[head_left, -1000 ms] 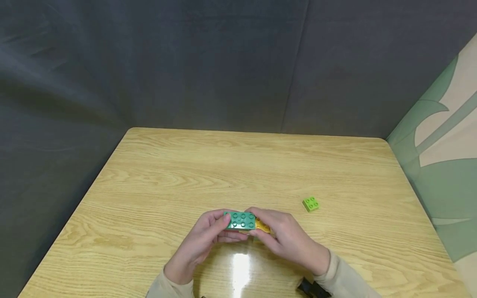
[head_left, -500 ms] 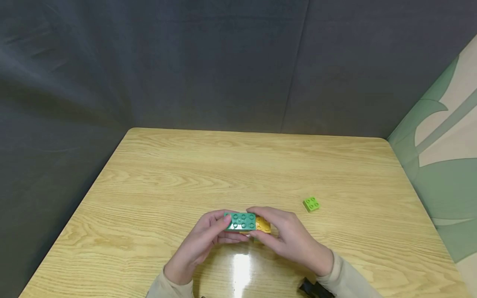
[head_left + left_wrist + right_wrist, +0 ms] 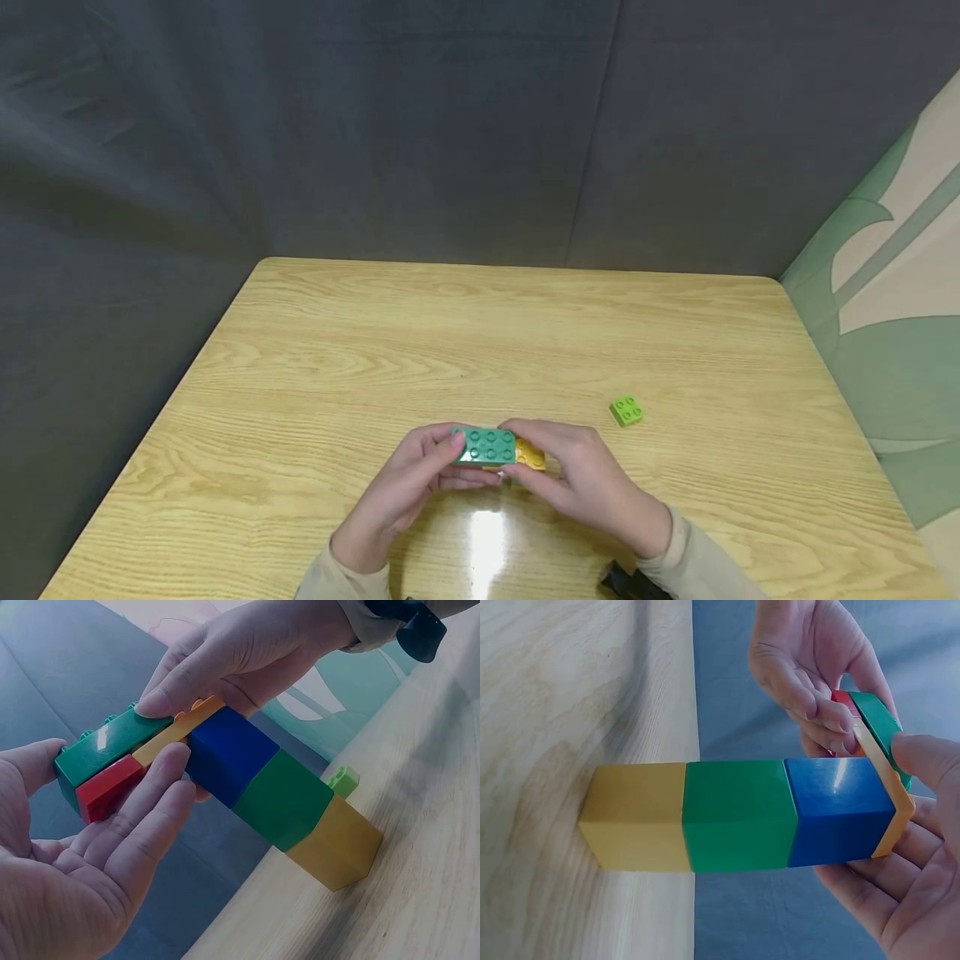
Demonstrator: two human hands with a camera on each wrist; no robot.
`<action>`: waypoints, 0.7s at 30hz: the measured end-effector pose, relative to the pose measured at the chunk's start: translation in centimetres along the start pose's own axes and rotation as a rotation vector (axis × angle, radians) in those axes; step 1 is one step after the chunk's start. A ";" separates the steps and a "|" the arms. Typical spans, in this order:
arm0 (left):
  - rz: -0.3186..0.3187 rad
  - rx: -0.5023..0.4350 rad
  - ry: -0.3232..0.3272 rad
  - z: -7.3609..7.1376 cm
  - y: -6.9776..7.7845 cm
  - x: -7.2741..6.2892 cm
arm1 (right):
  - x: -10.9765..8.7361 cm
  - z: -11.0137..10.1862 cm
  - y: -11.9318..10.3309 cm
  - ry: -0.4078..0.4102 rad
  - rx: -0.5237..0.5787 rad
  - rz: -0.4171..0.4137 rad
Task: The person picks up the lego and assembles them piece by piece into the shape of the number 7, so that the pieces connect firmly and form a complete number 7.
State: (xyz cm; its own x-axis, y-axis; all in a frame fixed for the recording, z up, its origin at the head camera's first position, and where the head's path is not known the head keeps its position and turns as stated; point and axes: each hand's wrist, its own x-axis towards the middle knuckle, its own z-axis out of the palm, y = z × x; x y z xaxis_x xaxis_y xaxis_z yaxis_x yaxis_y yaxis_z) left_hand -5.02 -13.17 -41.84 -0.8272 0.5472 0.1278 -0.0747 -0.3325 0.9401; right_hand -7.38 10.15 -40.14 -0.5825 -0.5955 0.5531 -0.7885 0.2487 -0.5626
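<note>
A dark green toy brick [image 3: 486,447] with studs on top spans a thin orange brick [image 3: 180,731] and a red brick [image 3: 109,789]. The orange one caps an upright tower of a blue brick [image 3: 232,754], a green brick [image 3: 285,799] and a yellow brick [image 3: 337,844], which stands on the table. My left hand [image 3: 408,479] grips the dark green brick's left end, thumb on top and fingers under the overhanging red brick. My right hand [image 3: 588,479] pinches the dark green brick's right end between thumb and fingers, beside the orange studs.
A small lime green brick [image 3: 626,411] lies on the wooden table [image 3: 337,367], to the right of and beyond the hands. A dark curtain [image 3: 420,133] hangs behind the table. A black device [image 3: 633,581] sits by the right wrist.
My right hand has shifted slightly to the right, baring more of the orange brick's studs. The left hand and the dark green brick stay almost still.
</note>
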 end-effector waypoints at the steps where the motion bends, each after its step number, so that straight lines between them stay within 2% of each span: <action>1: -0.005 0.001 0.003 0.0 0.0 0.0 | 0.0 0.0 0.0 0.000 -0.005 -0.004; 9: 0.064 -0.012 -0.044 -0.2 -0.3 0.1 | 0.0 0.0 -0.2 -0.012 -0.014 -0.005; 15: 0.071 -0.030 -0.054 -0.2 -0.5 0.0 | 0.1 0.1 -0.1 -0.012 -0.011 -0.011; 21: 0.064 -0.021 -0.058 -0.1 -0.4 0.0 | -0.1 0.1 0.0 -0.038 -0.027 0.019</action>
State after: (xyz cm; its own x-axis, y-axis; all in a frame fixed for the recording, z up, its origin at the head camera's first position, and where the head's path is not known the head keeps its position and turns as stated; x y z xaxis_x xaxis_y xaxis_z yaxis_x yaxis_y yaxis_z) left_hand -5.06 -13.09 -42.25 -0.7968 0.5680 0.2061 -0.0349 -0.3839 0.9227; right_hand -7.31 10.19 -40.28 -0.5902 -0.6188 0.5184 -0.7825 0.2805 -0.5559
